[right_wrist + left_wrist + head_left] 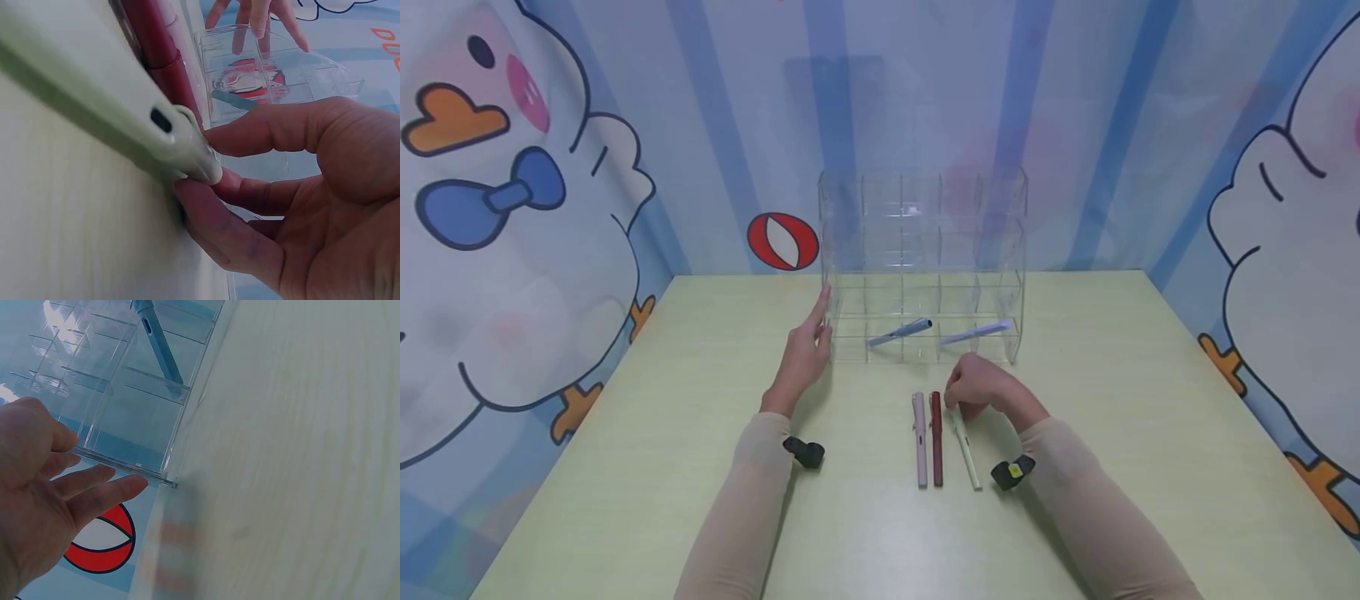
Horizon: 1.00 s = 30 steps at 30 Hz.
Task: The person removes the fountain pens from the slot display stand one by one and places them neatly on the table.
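Observation:
My right hand (983,387) pinches the clip end of a white pen (967,452) between thumb and fingers. In the right wrist view the white pen (112,87) slants over the tabletop from my fingertips. Left of it lie a dark red pen (936,450) and a pale pink pen (921,450), side by side. My left hand (803,357) rests with extended fingers against the left side of a clear tiered rack (922,295). In the rack's lowest row lean a blue pen (898,333) and a lavender pen (976,332).
The rack stands at the back of the pale table (647,467), close to a patterned curtain (917,83). Dividers split its tiers into several compartments. A black wrist camera (805,452) sits on the left sleeve, another camera (1012,472) on the right.

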Each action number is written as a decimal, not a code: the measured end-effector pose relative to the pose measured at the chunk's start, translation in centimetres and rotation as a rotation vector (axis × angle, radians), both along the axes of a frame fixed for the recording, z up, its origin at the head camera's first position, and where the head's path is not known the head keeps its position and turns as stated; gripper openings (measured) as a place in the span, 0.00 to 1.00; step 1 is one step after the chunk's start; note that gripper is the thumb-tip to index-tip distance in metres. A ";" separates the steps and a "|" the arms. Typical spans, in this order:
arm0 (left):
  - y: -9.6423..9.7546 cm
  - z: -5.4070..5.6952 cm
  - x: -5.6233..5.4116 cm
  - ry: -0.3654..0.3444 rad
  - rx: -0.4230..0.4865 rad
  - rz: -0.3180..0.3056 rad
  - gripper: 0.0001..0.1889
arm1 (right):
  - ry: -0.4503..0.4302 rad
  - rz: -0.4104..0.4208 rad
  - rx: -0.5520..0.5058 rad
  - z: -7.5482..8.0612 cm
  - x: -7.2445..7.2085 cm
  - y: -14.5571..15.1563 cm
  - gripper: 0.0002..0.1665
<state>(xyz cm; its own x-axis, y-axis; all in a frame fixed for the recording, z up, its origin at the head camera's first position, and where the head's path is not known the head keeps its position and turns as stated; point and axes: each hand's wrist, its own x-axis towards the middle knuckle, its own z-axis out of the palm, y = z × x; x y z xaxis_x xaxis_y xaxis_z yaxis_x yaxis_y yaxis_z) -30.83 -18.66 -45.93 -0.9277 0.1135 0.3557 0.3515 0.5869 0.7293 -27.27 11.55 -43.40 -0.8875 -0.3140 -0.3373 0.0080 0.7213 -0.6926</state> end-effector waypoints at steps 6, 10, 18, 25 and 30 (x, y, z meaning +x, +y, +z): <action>0.0 0.0 -0.1 -0.008 -0.011 0.005 0.37 | 0.005 -0.010 0.019 0.0 0.1 -0.2 0.04; 0.0 0.1 0.0 -0.009 -0.015 0.007 0.36 | 0.017 -0.016 0.036 -0.1 0.0 -0.3 0.05; 0.0 -0.1 -0.1 -0.011 -0.011 0.004 0.38 | 0.023 -0.023 0.045 0.0 0.1 -0.5 0.05; 0.0 0.0 0.0 -0.018 -0.010 0.004 0.36 | 0.031 -0.019 0.029 0.0 0.2 -0.5 0.04; 0.0 0.1 0.1 -0.024 -0.007 -0.001 0.38 | 0.040 -0.010 0.036 0.0 0.2 -0.6 0.06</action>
